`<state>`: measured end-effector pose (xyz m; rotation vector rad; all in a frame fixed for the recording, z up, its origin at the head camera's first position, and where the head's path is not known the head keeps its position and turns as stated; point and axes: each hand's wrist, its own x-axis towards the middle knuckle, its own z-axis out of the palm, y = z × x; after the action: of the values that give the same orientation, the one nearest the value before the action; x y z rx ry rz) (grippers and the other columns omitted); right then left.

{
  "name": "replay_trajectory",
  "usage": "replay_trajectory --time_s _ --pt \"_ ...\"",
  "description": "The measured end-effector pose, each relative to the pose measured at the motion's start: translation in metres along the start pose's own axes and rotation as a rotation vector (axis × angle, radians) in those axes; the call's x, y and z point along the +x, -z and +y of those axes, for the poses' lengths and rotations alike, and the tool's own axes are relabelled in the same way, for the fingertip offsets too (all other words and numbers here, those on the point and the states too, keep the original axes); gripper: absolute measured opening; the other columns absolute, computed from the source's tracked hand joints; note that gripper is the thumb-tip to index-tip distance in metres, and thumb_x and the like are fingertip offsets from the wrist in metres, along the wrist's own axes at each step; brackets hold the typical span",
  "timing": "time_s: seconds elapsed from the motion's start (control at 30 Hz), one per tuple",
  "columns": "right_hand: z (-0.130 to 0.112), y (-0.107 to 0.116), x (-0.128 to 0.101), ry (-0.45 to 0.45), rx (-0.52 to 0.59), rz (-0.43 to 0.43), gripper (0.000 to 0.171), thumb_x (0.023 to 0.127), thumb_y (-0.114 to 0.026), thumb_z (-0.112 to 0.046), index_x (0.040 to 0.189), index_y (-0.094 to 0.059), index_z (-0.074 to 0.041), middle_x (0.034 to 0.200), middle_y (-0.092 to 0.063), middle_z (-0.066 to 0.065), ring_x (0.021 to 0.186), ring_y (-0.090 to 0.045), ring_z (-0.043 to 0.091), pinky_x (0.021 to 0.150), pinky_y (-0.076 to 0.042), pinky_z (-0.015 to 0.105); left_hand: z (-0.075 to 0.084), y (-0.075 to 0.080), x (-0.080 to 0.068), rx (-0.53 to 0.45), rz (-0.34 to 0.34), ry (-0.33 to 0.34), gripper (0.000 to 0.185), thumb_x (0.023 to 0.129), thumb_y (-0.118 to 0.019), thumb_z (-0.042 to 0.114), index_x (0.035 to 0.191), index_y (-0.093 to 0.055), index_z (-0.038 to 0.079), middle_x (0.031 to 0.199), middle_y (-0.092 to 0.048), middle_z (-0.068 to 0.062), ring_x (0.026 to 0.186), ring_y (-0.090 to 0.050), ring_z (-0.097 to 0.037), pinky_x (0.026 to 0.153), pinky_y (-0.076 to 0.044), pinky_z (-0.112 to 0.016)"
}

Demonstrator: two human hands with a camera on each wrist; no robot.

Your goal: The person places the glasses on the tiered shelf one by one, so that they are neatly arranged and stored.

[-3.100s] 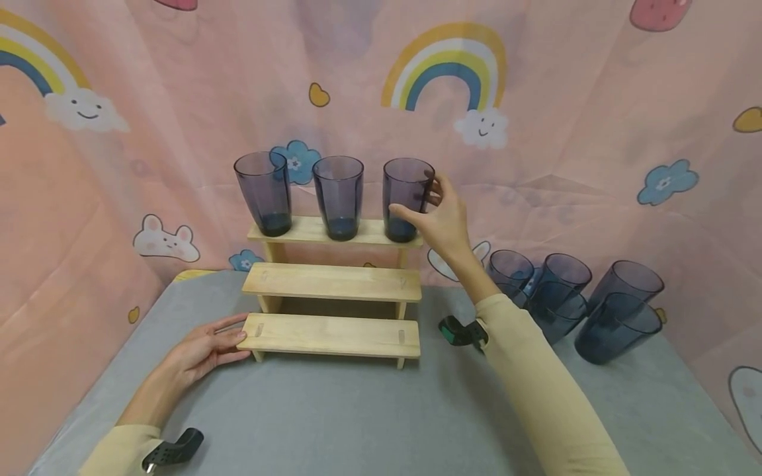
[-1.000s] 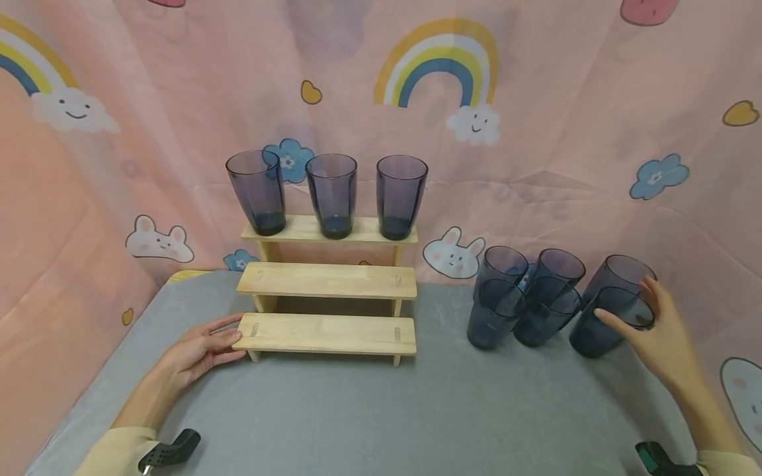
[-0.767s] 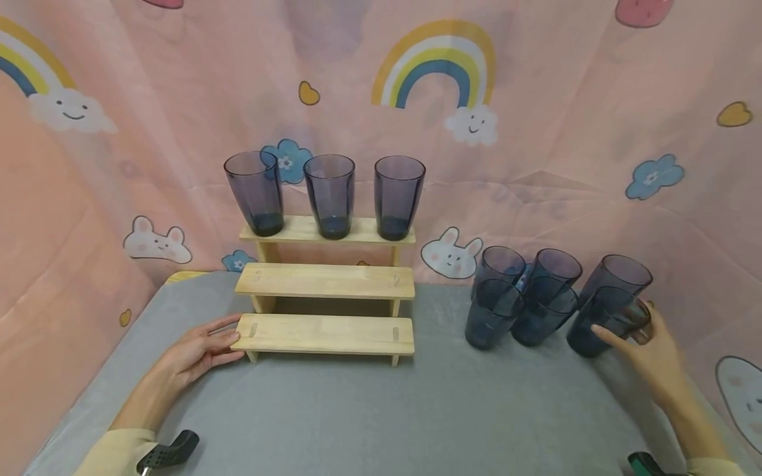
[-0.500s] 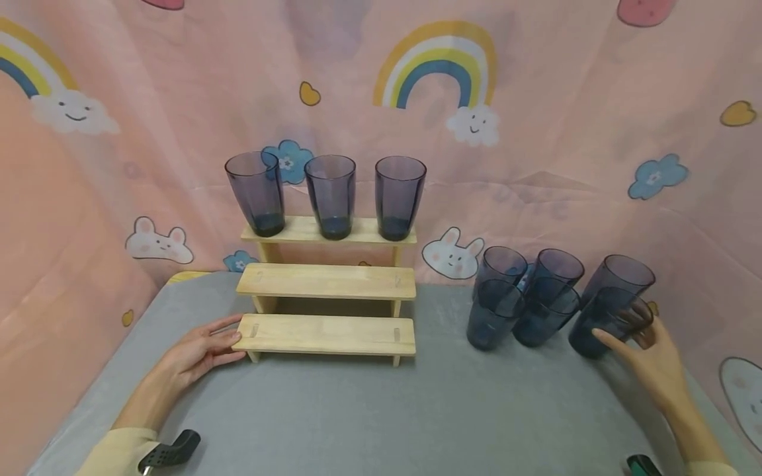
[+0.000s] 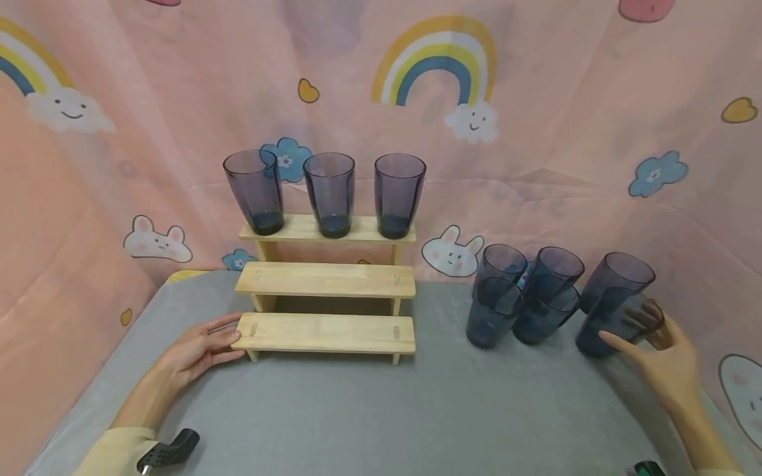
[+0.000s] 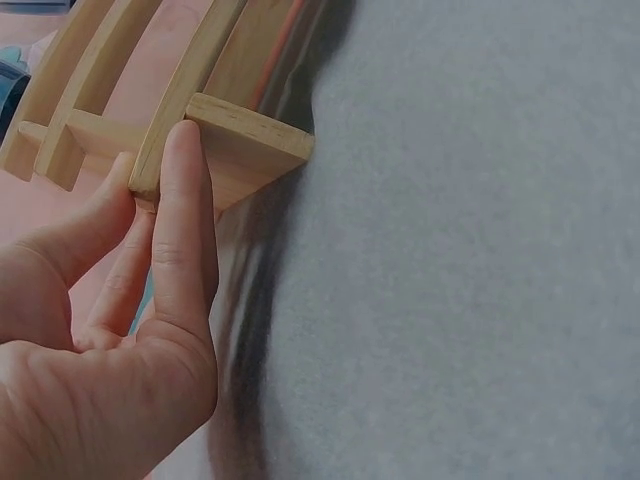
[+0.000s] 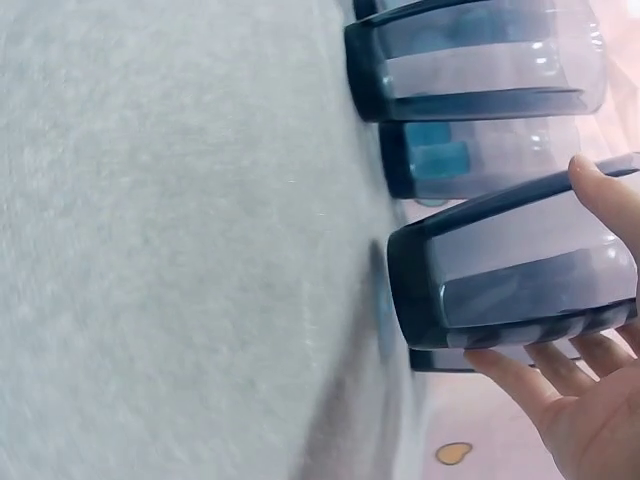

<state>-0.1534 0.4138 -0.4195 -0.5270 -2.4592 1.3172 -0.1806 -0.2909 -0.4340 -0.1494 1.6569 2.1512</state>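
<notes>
At the far right of the grey worktop (image 5: pixel 369 416), I had my right hand (image 5: pixel 663 367) wrapped around the nearest tinted glass (image 5: pixel 616 322), thumb on its near side and the other fingers (image 7: pixel 540 385) curled round the far side, visible through the tinted wall. That glass sat at the right end of the front row, its base just off the cloth in the wrist view, with another glass (image 5: pixel 619 276) directly behind my fingers and touching or nearly touching it. To the left of that hand stood four more glasses (image 5: pixel 524 294), packed close in two rows.

My left hand (image 5: pixel 199 347) lay on the worktop well apart from the right, its fingers (image 6: pixel 185 225) straight and pressed together against the left end of the bottom step of the wooden tiered stand (image 5: pixel 326 281); the thumb rested along the step's end face. Above and beyond those fingers, on the top step, three upright glasses (image 5: pixel 331 195) stood in a row, spaced apart. Behind everything hung a pink curtain (image 5: pixel 536 132) printed with rainbows, clouds and bunnies.
</notes>
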Motion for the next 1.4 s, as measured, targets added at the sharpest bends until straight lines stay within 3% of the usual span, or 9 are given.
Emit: replay_trajectory --time_s 0.1,0.37,0.5,0.67,0.87,1.03,1.27,1.4 --pt "-0.007 0.003 -0.003 0.013 0.001 0.048 0.085 0.082 -0.081 -0.030 0.152 -0.033 -0.036 0.125 -0.047 -0.030 0.145 -0.029 0.024 0.117 -0.022 0.056 0.000 0.000 -0.001 -0.004 0.000 -0.002 0.078 0.098 -0.056 0.001 0.155 -0.003 -0.003 0.111 -0.060 0.001 0.100 -0.066 -0.017 0.088 -0.057 -0.038" --pt "-0.041 0.011 -0.007 0.070 -0.024 0.215 0.077 0.083 -0.079 -0.012 0.147 -0.043 -0.034 0.140 -0.051 -0.015 0.137 -0.039 0.012 0.116 -0.031 0.045 0.001 0.000 -0.001 -0.020 0.000 0.000 0.078 0.098 -0.056 0.000 0.155 -0.003 -0.003 0.110 -0.061 0.001 0.100 -0.066 -0.017 0.088 -0.057 -0.037" --pt "-0.058 0.016 -0.011 0.125 0.002 0.246 0.077 0.082 -0.078 -0.004 0.146 -0.045 -0.033 0.138 -0.053 -0.013 0.129 -0.044 0.006 0.115 -0.033 0.042 0.001 0.000 -0.001 -0.021 -0.001 0.000 0.078 0.099 -0.056 0.000 0.155 -0.003 -0.003 0.110 -0.062 0.000 0.099 -0.066 -0.017 0.088 -0.057 -0.037" --pt "-0.077 0.015 -0.017 0.256 0.047 0.272 0.079 0.078 -0.077 0.008 0.144 -0.049 -0.025 0.130 -0.057 -0.010 0.109 -0.050 -0.002 0.113 -0.037 0.039 0.001 -0.001 -0.001 -0.027 0.007 0.003 0.077 0.098 -0.055 -0.001 0.155 -0.003 -0.003 0.109 -0.062 0.000 0.099 -0.067 -0.018 0.087 -0.057 -0.037" --pt "-0.100 0.010 -0.026 0.325 0.041 0.262 0.077 0.075 -0.080 0.009 0.141 -0.051 -0.020 0.130 -0.059 -0.006 0.107 -0.053 0.000 0.096 -0.046 0.015 0.002 -0.002 -0.001 -0.031 0.015 0.005 0.077 0.098 -0.056 -0.001 0.155 -0.004 -0.003 0.109 -0.061 0.000 0.098 -0.067 -0.018 0.087 -0.057 -0.038" --pt "-0.115 0.001 -0.031 0.348 0.105 0.220 0.079 0.074 -0.078 0.014 0.141 -0.052 -0.017 0.130 -0.061 -0.005 0.111 -0.054 0.004 0.092 -0.047 0.011 0.002 -0.003 -0.001 -0.032 0.006 0.005 0.077 0.098 -0.056 -0.001 0.156 -0.004 -0.002 0.110 -0.061 0.000 0.099 -0.067 -0.018 0.088 -0.057 -0.038" --pt "-0.130 -0.017 -0.035 0.407 0.492 0.048 0.077 0.071 -0.072 0.025 0.139 -0.052 -0.005 0.126 -0.063 0.003 0.119 -0.055 0.011 0.085 -0.048 0.007 0.002 -0.002 -0.002 -0.057 -0.011 0.006 0.077 0.099 -0.054 -0.002 0.156 -0.002 -0.002 0.110 -0.063 -0.001 0.099 -0.067 -0.019 0.087 -0.057 -0.038" --pt "-0.138 -0.031 -0.038 0.399 0.540 0.011 0.076 0.072 -0.074 0.022 0.139 -0.052 -0.006 0.124 -0.064 0.001 0.120 -0.055 0.010 0.084 -0.049 0.007 0.001 -0.002 -0.002 -0.054 -0.003 0.002 0.077 0.098 -0.055 -0.002 0.156 -0.003 -0.003 0.109 -0.063 0.000 0.099 -0.067 -0.019 0.087 -0.057 -0.038"
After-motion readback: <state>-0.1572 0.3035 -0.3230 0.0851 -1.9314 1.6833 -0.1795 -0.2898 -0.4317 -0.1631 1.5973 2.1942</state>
